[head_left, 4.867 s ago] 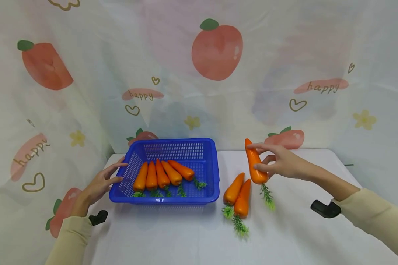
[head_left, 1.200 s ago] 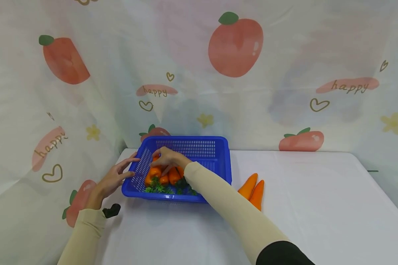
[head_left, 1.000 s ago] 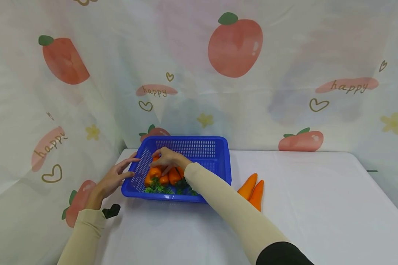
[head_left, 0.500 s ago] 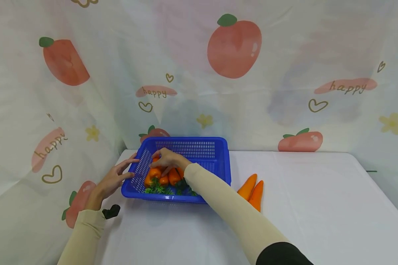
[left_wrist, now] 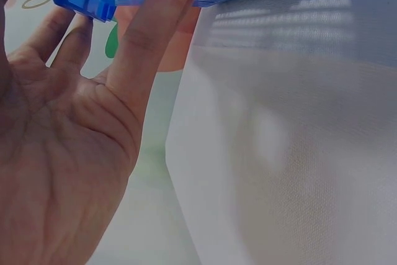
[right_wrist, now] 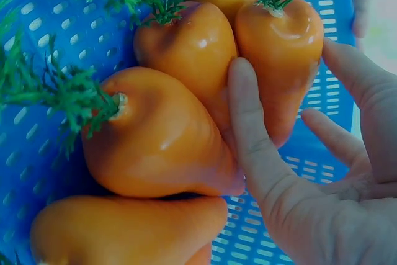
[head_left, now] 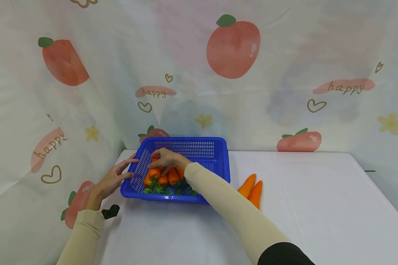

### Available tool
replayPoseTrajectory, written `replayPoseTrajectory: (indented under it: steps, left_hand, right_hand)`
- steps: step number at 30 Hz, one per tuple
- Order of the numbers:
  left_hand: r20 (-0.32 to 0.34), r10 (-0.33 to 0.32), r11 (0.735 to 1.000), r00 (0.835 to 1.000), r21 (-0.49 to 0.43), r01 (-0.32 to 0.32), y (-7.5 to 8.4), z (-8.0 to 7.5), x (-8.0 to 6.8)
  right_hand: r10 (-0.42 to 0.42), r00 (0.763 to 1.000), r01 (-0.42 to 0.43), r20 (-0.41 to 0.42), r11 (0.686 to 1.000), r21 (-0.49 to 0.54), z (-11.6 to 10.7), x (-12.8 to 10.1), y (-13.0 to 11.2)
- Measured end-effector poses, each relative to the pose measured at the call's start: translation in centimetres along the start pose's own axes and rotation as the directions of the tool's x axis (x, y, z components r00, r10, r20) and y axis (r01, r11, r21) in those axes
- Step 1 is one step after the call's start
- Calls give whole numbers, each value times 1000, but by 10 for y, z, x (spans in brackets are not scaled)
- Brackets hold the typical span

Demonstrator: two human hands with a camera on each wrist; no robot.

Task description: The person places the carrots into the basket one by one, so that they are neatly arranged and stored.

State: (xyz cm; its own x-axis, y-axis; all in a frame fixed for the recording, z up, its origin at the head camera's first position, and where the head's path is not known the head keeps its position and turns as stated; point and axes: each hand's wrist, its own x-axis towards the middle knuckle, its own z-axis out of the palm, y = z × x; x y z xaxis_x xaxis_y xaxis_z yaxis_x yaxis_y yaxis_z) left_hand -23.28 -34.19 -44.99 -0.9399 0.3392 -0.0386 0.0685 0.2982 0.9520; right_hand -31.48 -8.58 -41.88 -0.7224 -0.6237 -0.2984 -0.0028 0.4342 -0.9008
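My right hand [head_left: 167, 160] reaches into the blue basket [head_left: 175, 198] and holds a carrot [right_wrist: 279, 48] with a green leafy top at its left end. In the right wrist view the thumb lies along one side of this carrot and the fingers on the other. Several more carrots [right_wrist: 149, 134] lie side by side beneath and beside it, partly hidden by the hand in the head view. My left hand [head_left: 111, 180] touches the basket's left rim, its fingers fairly straight; in the left wrist view the left hand [left_wrist: 68, 134] reaches up to the blue wall.
Two carrots [head_left: 256, 195] lie on the white table [head_left: 318, 191] right of the basket, their lower ends hidden behind the right sleeve [head_left: 232, 209]. A patterned cloth [head_left: 182, 48] hangs behind and to the left, close to the basket's back.
From above the table on the right, my right hand has brought the carrot into the basket's left end. Over the last second both hands have stayed nearly still.
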Motion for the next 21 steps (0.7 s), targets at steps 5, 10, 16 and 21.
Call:
replayPoseTrajectory:
  steps: [5, 10, 16, 21]
  left_hand:
    - [-3, 0, 1000, 1000, 3, 0, 0, 1, 1]
    - [-1, 4, 1000, 1000, 9, -4, 2, 2, 1]
    - [-2, 4, 1000, 1000, 9, -4, 2, 2, 0]
    - [-1, 10, 1000, 1000, 1, -10, 0, 1, -2]
  right_hand:
    - [-10, 1000, 10, 19, 1000, -27, -5, -7, -2]
    - [-15, 1000, 17, 28, 996, -88, -14, -13, -4]
    - [-33, 999, 40, 42, 983, -180, -25, -29, -13]
    - [-63, 997, 73, 50, 966, -247, -34, -45, -18]
